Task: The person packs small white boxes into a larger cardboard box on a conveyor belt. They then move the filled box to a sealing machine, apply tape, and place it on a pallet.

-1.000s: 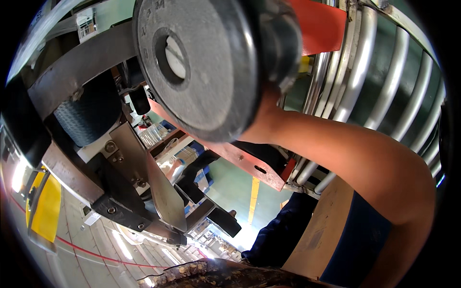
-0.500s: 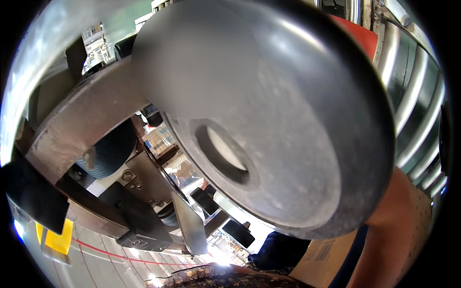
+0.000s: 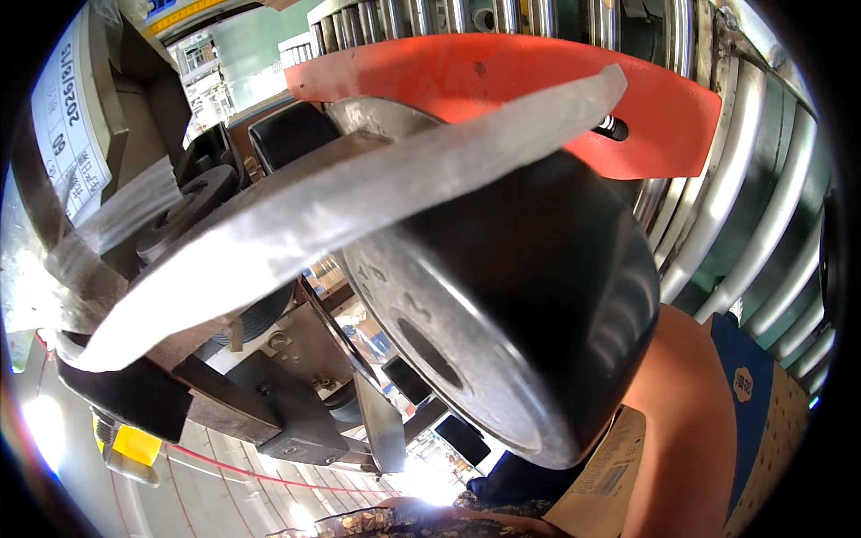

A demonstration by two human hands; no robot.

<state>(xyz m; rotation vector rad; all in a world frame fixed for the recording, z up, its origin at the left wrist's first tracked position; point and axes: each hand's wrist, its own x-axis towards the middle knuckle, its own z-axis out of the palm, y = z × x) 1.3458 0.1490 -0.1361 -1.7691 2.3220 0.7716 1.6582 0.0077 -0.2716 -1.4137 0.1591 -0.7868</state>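
A large black round part [image 3: 556, 278] with a smooth curved side fills the middle right. Its grey flat face [image 3: 484, 377] has a round hole through it. My right forearm [image 3: 682, 403] rises from the lower edge and goes behind this part; the hand and its fingers are hidden there. A whitish translucent strip [image 3: 296, 233], like tape or film, stretches slantwise in front of the part. The strip's lower left end lies by a black block [image 3: 126, 394] on a metal frame [image 3: 224, 417]. My left hand does not show.
Behind the part lies a red curved plate [image 3: 502, 81] with a slot. Metal conveyor rollers [image 3: 717, 188] run down the right side. A cardboard box [image 3: 601, 475] stands at lower right. A labelled metal bracket [image 3: 117, 117] is at upper left, a yellow piece [image 3: 137, 446] at lower left.
The black round part appears smaller and turned, showing more of its side. The whitish strip now crosses in front of it. More of the red plate and of my right forearm shows.
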